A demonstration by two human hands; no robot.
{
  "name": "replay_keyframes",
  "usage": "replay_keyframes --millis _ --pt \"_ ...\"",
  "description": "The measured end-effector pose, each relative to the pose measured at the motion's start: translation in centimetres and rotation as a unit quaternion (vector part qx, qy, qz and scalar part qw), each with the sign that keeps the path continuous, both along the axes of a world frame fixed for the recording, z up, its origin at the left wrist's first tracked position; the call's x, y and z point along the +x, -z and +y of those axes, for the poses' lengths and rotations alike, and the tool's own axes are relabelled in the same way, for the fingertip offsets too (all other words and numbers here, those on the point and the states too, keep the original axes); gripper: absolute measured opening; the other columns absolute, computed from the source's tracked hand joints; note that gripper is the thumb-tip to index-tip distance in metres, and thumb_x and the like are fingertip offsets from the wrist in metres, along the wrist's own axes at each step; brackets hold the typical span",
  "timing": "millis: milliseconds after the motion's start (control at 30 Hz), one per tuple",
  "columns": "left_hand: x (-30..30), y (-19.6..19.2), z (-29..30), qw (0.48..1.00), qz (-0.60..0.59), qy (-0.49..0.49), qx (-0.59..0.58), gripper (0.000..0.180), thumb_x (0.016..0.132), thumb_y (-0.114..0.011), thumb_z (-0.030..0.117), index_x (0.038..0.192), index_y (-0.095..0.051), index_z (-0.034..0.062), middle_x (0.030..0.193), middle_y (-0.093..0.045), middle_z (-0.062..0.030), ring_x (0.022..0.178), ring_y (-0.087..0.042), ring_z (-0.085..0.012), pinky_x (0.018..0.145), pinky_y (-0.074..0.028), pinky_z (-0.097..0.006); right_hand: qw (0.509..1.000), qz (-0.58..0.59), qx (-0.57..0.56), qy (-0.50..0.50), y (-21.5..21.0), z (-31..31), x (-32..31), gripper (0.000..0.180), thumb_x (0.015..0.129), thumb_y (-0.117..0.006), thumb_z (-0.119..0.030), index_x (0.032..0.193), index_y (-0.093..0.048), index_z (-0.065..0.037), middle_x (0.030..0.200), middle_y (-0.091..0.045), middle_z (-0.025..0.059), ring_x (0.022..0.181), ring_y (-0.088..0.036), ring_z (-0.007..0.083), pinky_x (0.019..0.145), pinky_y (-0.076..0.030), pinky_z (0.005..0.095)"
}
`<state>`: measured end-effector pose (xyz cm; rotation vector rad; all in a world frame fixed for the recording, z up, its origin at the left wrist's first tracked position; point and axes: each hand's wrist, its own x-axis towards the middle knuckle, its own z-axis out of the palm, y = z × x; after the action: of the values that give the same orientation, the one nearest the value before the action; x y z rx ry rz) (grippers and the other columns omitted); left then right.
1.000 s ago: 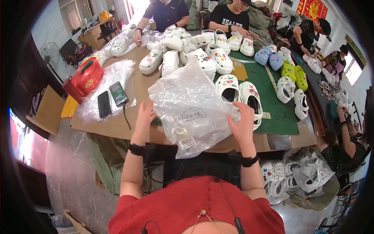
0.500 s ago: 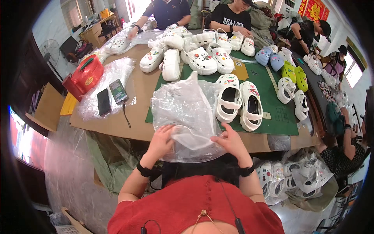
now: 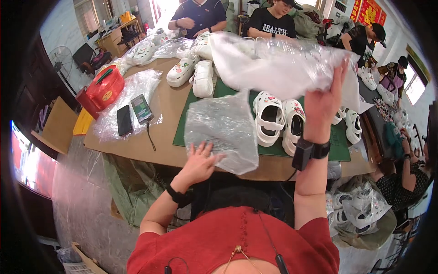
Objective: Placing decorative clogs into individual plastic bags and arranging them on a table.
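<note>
The left hand (image 3: 198, 163) rests on a flat, see-through plastic bag (image 3: 223, 123) near the middle of the front edge of the brown tabletop (image 3: 159, 144). The left grip is loose: the fingers are spread out on the plastic and do not close around it. The bag lies mostly on a dark green flat mat (image 3: 181, 134), and its near part reaches past the mat toward the front edge. The right hand (image 3: 323, 100) is up high over the right side of the tabletop, and a big, thin, cloudy-white plastic sheet or bag (image 3: 269, 66) is at its fingertips. I cannot tell if the right grip pinches that plastic or only touches it, as it is blurry there. The big plastic hides many things toward the back edge. Just right of the flat bag, two white clogs with straps and little coloured charms, the left one (image 3: 268, 119) and the right one (image 3: 292, 128), sit side by side on the mat. The step in hand looks like getting the two pieces of plastic apart, one kept low and one held high. I think the next move calls for the right hand to get clear of the high plastic, and for the left fingers to keep the flat bag from sliding.
</note>
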<state>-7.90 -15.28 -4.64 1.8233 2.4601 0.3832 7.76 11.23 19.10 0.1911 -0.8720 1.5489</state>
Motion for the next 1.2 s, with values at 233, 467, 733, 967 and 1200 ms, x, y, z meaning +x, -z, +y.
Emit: replay_keyframes --millis 233,467,733,967,1200 --pt "0.9 -0.5 3.7 0.994 -0.026 0.092 0.059 0.052 0.087 -0.059 0.024 0.138 -0.058 0.0305 0.151 -0.038 -0.0274 0.142 -0.029 -0.0522 0.113 -0.017 -0.072 0.987 -0.097 0.121 0.03 2.2 -0.9 -5.6 0.053 0.103 -0.053 -0.015 0.153 -0.037 -0.011 0.149 -0.046 0.0046 0.131 -0.046 0.0113 0.109 -0.037 0.028" --pt "1.5 -3.4 -0.2 0.995 -0.087 0.045 0.0 0.072 0.079 -0.074 0.036 0.144 -0.051 0.0158 0.144 -0.048 -0.024 0.135 -0.042 -0.0446 0.112 -0.031 -0.058 0.757 -0.531 0.272 0.269 18.3 -2.0 -4.8 0.032 0.096 -0.054 -0.01 0.126 -0.064 -0.005 0.071 -0.061 0.013 0.059 -0.058 0.0227 0.058 -0.047 0.0353" --pt "5.4 -10.7 -4.3 0.986 -0.061 0.152 0.027 0.037 0.083 -0.076 0.029 0.109 -0.066 0.0039 0.117 -0.067 -0.0106 0.109 -0.065 -0.0293 0.091 -0.054 -0.037 0.634 -0.622 0.342 0.309 19.6 -2.6 -3.1 0.022 0.085 -0.059 -0.01 0.105 -0.065 -0.001 0.077 -0.066 0.0221 0.074 -0.066 0.0403 0.067 -0.051 0.0498" --pt "4.2 -11.5 -1.4 0.988 0.074 0.061 0.118 0.079 0.076 -0.08 0.042 0.146 -0.048 0.0219 0.155 -0.035 -0.017 0.143 -0.033 -0.0414 0.116 -0.027 -0.057 0.602 -0.667 0.371 0.234 16.1 -4.7 0.1 0.056 0.08 -0.075 -0.042 0.122 -0.063 -0.008 0.104 -0.066 0.0189 0.102 -0.062 0.0376 0.081 -0.05 0.0485" --pt "0.4 -1.1 -1.5 0.996 0.032 0.057 0.053 0.074 0.076 -0.079 0.03 0.144 -0.049 0.0247 0.148 -0.045 -0.0191 0.132 -0.047 -0.0404 0.107 -0.038 -0.052 0.486 -0.696 0.412 0.332 17.1 -0.6 5.9 0.1 0.056 -0.091 -0.048 0.14 -0.05 -0.014 0.14 -0.042 0.0269 0.127 -0.043 0.0465 0.106 -0.028 0.0588"
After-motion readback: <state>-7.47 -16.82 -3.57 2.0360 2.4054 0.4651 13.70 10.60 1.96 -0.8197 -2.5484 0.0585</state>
